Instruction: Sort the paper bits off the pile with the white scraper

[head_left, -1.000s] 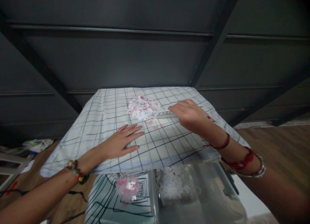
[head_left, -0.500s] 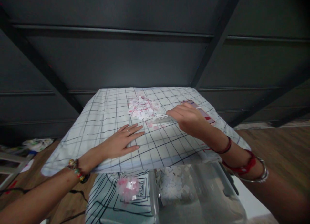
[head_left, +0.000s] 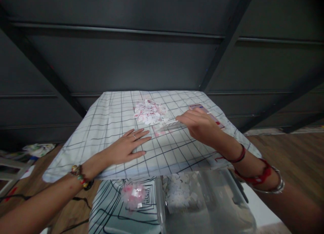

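Note:
My left hand [head_left: 126, 147] lies flat on the checked cloth [head_left: 157, 159], fingers spread, with nothing in it. To its right, my right hand [head_left: 196, 121] is closed on a thin, white, flat tool with comb-like slots [head_left: 168, 125]; its exact kind is too blurred to tell. The tool's left end slants down toward a faint pink patch on the cloth. Beyond both hands sits a heap of white and pink paper scraps [head_left: 150, 112], close to the tool but apart from my fingers.
A phone [head_left: 219, 123] lies partly behind my right hand. Below the table's near edge stands a clear plastic box [head_left: 222, 200] with white scraps inside. Left of it, a pink-and-white bundle in clear wrap [head_left: 134, 196] rests on patterned fabric. A dark panelled wall [head_left: 152, 65] rises behind.
My right hand has shifted slightly to the right, and the tool's slotted left end has tilted a little lower. My left hand and the scrap heap look unchanged.

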The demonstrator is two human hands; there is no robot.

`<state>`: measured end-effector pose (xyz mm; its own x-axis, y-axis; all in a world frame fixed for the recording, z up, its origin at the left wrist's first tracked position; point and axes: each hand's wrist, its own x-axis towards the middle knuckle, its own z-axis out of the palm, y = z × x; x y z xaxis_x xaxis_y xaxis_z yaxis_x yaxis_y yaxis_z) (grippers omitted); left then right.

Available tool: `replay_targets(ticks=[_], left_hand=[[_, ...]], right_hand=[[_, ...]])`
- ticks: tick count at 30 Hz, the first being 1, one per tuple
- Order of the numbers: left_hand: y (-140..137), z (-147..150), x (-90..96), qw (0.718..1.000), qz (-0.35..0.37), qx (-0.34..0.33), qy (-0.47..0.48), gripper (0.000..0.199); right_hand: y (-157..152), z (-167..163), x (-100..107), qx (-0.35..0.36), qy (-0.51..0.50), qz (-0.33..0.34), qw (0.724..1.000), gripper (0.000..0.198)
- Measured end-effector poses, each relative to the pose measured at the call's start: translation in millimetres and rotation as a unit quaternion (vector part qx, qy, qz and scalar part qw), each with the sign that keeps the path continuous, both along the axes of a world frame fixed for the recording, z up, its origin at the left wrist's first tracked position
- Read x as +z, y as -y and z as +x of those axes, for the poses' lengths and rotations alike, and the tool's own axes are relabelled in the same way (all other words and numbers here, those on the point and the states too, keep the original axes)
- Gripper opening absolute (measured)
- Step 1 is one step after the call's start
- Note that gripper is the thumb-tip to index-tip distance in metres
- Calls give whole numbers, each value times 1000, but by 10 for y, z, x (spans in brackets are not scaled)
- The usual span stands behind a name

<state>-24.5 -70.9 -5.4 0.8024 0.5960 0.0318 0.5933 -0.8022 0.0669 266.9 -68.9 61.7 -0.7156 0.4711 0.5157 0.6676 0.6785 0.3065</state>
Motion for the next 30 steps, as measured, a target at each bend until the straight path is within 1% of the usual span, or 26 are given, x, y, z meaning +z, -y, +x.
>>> replay_targets(ticks=[4,6,10,15,17,20,22,24,26,28,30], left_hand=[[7,2,0,1000,-2,10,10,51],[15,3,3,1000,0,15,17,50],[27,11,13,999,4,22,27,49],[28,17,20,999,3,33,33,48],[37,13,14,999,5,40,35,47],[76,-12,-6,998,13,59,30,47],[120,-50,-18,997,15,75,24,48],[175,-114,-21,996,15,88,17,48],[237,-204,-13,995,14,95,11,49],[297,-312,0,995,11,94,7,50],[352,-419,8,996,8,91,12,50]], right_hand=[[-70,-55,-49,20,-20,23,999,25],[-70,-81,-76,22,-14,9,1000,25],[24,-65,-68,9,-23,-44,999,31],[79,-60,-51,-12,-30,-47,998,33],[78,-86,-76,-7,-29,-54,998,33],[111,-76,-117,17,-38,-86,995,32],[160,-8,-126,33,-57,-99,993,32],[219,95,-115,39,-74,-93,992,34],[278,198,-89,10,-76,-74,994,35],[333,268,-61,-59,-48,-58,995,34],[381,285,-46,-134,-14,-48,990,33]])
